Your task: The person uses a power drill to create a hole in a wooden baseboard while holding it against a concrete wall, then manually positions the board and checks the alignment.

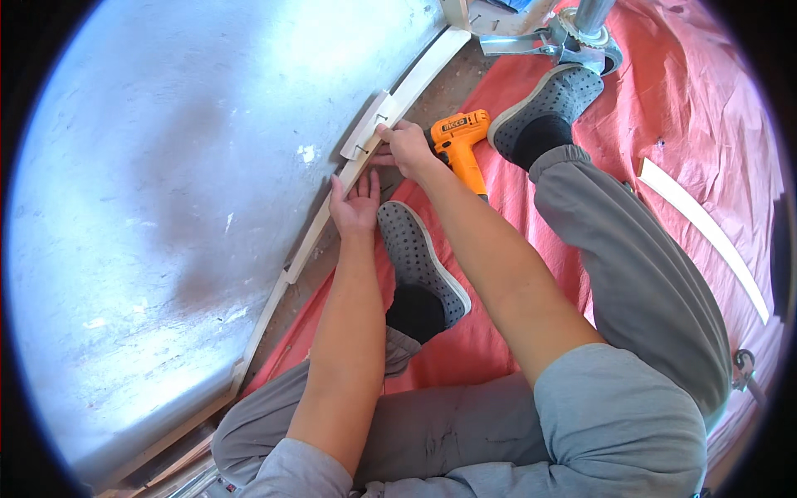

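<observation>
A long, narrow white strip [427, 70] runs along the lower edge of a large pale panel [207, 166]. Against it sits a short white block [362, 129], with two screws or nails sticking up near it. My right hand [404, 149] grips the strip beside the block, its thumb on top and its other fingers lower down. Just below, my left hand [355, 209] is open, with fingers stretched up against the strip and thumb apart. An orange cordless drill [461, 137] lies by my right forearm, its front end partly hidden behind my right hand.
Red sheeting [515, 224] covers the floor. A metal caster wheel [585, 41] on a pole stands at the top right, next to my shoe [552, 104]. My other shoe [415, 257] is close to the strip. A loose curved white strip [706, 228] lies at the right.
</observation>
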A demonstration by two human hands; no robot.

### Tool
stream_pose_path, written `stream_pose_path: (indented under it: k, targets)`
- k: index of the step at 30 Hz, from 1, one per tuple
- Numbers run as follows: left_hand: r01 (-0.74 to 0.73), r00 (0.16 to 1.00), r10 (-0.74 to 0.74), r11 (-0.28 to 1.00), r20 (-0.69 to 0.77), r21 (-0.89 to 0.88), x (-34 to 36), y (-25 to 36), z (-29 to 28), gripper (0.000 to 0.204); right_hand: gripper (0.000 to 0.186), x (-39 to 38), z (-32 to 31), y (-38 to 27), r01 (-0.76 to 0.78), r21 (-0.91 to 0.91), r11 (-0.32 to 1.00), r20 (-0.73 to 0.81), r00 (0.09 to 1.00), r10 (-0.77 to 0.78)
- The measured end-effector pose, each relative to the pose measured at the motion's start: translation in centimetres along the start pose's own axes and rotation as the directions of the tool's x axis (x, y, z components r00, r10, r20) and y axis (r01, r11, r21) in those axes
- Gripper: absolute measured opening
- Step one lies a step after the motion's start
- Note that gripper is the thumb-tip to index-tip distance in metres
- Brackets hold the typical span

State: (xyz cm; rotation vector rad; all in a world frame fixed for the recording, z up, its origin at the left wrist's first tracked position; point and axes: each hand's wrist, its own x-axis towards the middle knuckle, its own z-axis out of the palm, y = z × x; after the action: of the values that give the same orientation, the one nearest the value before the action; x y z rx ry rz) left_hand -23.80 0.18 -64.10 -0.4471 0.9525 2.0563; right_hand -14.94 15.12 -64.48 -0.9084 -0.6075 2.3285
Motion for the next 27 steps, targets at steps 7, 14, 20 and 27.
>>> stream_pose_path:
  k: [7,14,20,27]
  targets:
    - [-0.113,0.993,0.113,0.994,0.029,-0.015,1.9,0.0,-2.4,0.038,0.036,-0.2,0.5,-0.4,-0.010,-0.099,0.995,0.019,1.000,0.012]
    - [-0.140,0.989,0.141,0.990,-0.042,0.026,1.7,0.2,-1.8,0.035,0.037,0.1,0.5,-0.1,-0.004,-0.086,0.996,-0.006,1.000,0.003]
    - [-0.153,0.987,0.156,0.986,-0.037,0.071,1.8,0.2,-1.9,0.032,0.035,0.1,0.3,0.0,-0.014,-0.066,0.998,0.000,1.000,0.014]
    - [-0.137,0.990,0.137,0.990,-0.029,0.032,1.5,0.5,-1.3,0.033,0.032,-0.1,0.8,-0.4,-0.023,-0.041,0.999,0.031,0.999,0.025]
